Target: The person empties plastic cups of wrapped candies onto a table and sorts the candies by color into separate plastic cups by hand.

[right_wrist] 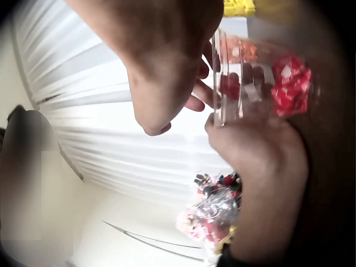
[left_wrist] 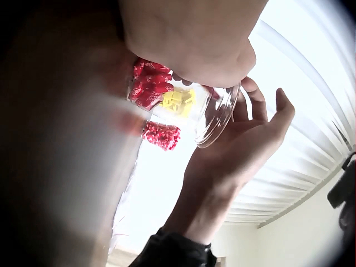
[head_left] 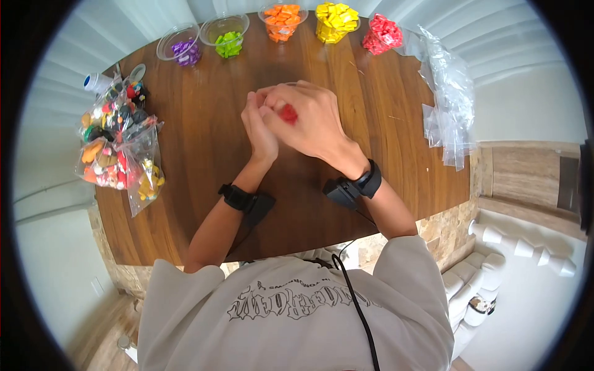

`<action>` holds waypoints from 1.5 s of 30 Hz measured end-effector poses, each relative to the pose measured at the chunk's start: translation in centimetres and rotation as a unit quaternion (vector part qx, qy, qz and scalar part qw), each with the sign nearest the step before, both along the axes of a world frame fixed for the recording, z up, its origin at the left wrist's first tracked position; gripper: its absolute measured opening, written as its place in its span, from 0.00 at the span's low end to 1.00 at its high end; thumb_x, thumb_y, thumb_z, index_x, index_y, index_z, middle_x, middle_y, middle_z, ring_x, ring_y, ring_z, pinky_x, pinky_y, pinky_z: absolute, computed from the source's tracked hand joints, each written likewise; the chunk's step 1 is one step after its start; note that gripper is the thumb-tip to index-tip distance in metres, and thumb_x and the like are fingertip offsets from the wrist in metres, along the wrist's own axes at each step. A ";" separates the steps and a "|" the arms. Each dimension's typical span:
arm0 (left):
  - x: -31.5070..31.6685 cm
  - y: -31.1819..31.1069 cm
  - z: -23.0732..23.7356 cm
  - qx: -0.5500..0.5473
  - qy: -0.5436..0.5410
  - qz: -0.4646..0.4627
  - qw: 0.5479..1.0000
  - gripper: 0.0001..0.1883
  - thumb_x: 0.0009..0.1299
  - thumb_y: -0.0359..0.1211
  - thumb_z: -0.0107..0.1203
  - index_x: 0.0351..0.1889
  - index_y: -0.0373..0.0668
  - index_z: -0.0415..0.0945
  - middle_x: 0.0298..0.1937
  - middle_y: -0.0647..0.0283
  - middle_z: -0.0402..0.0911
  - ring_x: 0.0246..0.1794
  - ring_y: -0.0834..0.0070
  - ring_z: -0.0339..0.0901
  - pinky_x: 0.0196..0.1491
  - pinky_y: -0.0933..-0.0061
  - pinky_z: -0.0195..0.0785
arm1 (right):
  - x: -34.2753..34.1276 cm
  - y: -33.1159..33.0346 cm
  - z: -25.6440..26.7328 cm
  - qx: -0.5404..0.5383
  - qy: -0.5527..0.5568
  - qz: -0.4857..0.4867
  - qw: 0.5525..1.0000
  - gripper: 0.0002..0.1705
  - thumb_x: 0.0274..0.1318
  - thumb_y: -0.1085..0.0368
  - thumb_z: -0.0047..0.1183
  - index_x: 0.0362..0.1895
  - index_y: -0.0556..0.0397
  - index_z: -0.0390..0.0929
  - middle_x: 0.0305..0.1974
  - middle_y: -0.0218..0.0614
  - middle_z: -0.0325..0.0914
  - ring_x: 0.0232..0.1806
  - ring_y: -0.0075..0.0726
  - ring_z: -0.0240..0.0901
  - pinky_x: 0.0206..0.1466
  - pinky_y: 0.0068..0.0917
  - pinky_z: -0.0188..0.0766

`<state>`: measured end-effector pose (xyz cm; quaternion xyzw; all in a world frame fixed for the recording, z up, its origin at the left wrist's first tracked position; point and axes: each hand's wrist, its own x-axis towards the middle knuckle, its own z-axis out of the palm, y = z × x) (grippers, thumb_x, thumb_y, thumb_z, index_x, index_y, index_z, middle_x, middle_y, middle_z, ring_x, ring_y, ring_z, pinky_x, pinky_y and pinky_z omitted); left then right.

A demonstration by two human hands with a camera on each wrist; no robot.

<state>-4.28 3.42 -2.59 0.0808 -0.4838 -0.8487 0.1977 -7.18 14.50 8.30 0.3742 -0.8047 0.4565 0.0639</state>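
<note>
Between the hands is a clear plastic cup, tipped on its side in the left wrist view, with red wrapped pieces in its base. My left hand grips the cup's side. My right hand is at the cup's mouth, its fingers loosely bent beside the rim. Just inside the rim, a separate red piece shows in the right wrist view. From above, a blurred red patch appears between the hands, which hide most of the cup.
Along the far edge stand cups of purple, green, orange, yellow and red pieces. Bags of small figures lie at the left, clear plastic bags at the right.
</note>
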 end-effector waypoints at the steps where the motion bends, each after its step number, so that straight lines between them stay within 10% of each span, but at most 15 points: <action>1: 0.0 0.1 0.7 -0.010 0.000 0.005 1.000 0.27 0.87 0.47 0.30 0.48 0.38 0.77 0.42 0.64 0.80 0.45 0.76 0.77 0.50 0.71 0.69 | 0.0 0.2 0.0 0.000 0.006 -0.011 1.000 0.05 0.52 0.66 0.62 0.33 0.52 0.85 0.30 0.34 0.85 0.32 0.41 0.70 0.37 0.34 0.70; 6: 0.2 0.1 1.8 -0.120 -0.035 0.026 0.992 0.24 0.87 0.41 0.38 0.42 0.33 0.81 0.40 0.64 0.84 0.40 0.79 0.78 0.48 0.74 0.71 | 0.4 5.2 -1.9 -0.069 0.126 -0.194 0.970 0.11 0.49 0.61 0.69 0.37 0.51 0.85 0.34 0.35 0.84 0.37 0.43 0.78 0.43 0.32 0.77; 10: -0.2 0.8 1.7 -0.299 -0.015 0.037 0.954 0.11 0.81 0.31 0.52 0.41 0.34 0.83 0.36 0.62 0.85 0.34 0.77 0.79 0.41 0.75 0.72 | 4.1 8.4 -6.3 -0.100 -0.195 -0.080 0.972 0.59 0.43 0.48 0.80 0.75 0.54 0.60 0.68 0.45 0.67 0.70 0.51 0.62 0.70 0.46 0.64; 11: -0.1 1.2 2.0 -0.369 -0.017 0.035 0.929 0.09 0.79 0.30 0.54 0.42 0.35 0.82 0.35 0.61 0.85 0.33 0.76 0.79 0.40 0.75 0.72 | 4.6 9.2 -6.0 0.023 -0.137 -0.077 0.987 0.61 0.41 0.47 0.81 0.75 0.56 0.61 0.69 0.47 0.67 0.72 0.53 0.60 0.73 0.46 0.62; 17: 0.0 1.6 1.3 -0.472 -0.003 -0.090 0.877 0.06 0.75 0.30 0.57 0.44 0.41 0.83 0.34 0.47 0.85 0.32 0.58 0.85 0.37 0.61 0.75 | 2.8 10.5 -7.6 0.046 -0.143 -0.178 0.972 0.53 0.41 0.47 0.81 0.67 0.58 0.70 0.65 0.48 0.74 0.67 0.51 0.68 0.72 0.42 0.64; 19: 0.0 1.4 1.0 -0.477 0.005 -0.093 0.874 0.07 0.76 0.29 0.58 0.46 0.37 0.83 0.28 0.58 0.86 0.25 0.79 0.80 0.32 0.73 0.72 | 0.4 12.1 -8.3 -0.034 -0.114 -0.249 0.961 0.48 0.43 0.48 0.80 0.63 0.61 0.72 0.58 0.48 0.81 0.60 0.48 0.77 0.67 0.42 0.70; 27: 0.1 1.5 1.5 -0.435 -0.023 -0.103 0.894 0.04 0.73 0.29 0.60 0.42 0.40 0.83 0.23 0.56 0.80 0.20 0.73 0.77 0.29 0.70 0.70 | -10.7 20.3 -8.5 0.000 -0.088 -0.436 0.896 0.49 0.45 0.42 0.77 0.60 0.67 0.75 0.51 0.52 0.86 0.52 0.48 0.85 0.58 0.38 0.78; 35: 0.0 1.4 1.3 -0.432 -0.013 -0.081 0.898 0.05 0.75 0.26 0.58 0.44 0.38 0.83 0.22 0.65 0.80 0.20 0.84 0.74 0.28 0.78 0.66 | -9.4 20.3 -11.2 -0.065 -0.026 -0.500 0.863 0.28 0.52 0.67 0.70 0.57 0.61 0.77 0.43 0.48 0.85 0.45 0.42 0.85 0.50 0.38 0.81; 37: 0.2 1.5 2.3 -0.401 -0.031 -0.095 0.910 0.03 0.71 0.30 0.61 0.36 0.41 0.82 0.20 0.54 0.77 0.17 0.69 0.75 0.25 0.68 0.67 | -9.3 21.0 -11.9 -0.008 0.011 -0.546 0.838 0.13 0.55 0.65 0.65 0.34 0.58 0.73 0.27 0.42 0.76 0.29 0.38 0.73 0.38 0.38 0.72; 39: -0.2 1.6 2.9 -0.423 -0.026 -0.093 0.901 0.08 0.71 0.31 0.60 0.30 0.38 0.79 0.19 0.52 0.73 0.15 0.64 0.71 0.24 0.66 0.64 | -9.4 21.3 -11.8 -0.068 0.022 -0.519 0.852 0.20 0.58 0.65 0.61 0.20 0.58 0.65 0.18 0.32 0.60 0.25 0.27 0.56 0.30 0.36 0.60; 43: 0.2 0.7 2.5 -0.439 -0.012 -0.086 0.894 0.21 0.70 0.34 0.60 0.17 0.33 0.69 0.16 0.47 0.63 0.14 0.51 0.60 0.21 0.60 0.55 | -9.6 21.2 -11.6 -0.110 -0.044 -0.487 0.865 0.24 0.62 0.64 0.55 0.16 0.54 0.58 0.18 0.20 0.56 0.24 0.18 0.50 0.25 0.32 0.48; 45: 0.1 0.7 2.1 -0.423 -0.009 -0.072 0.903 0.22 0.72 0.33 0.60 0.18 0.32 0.66 0.16 0.50 0.58 0.14 0.61 0.54 0.20 0.62 0.50 | -9.3 20.8 -11.3 -0.135 -0.057 -0.474 0.868 0.24 0.62 0.65 0.54 0.16 0.53 0.58 0.18 0.18 0.56 0.24 0.17 0.49 0.26 0.30 0.46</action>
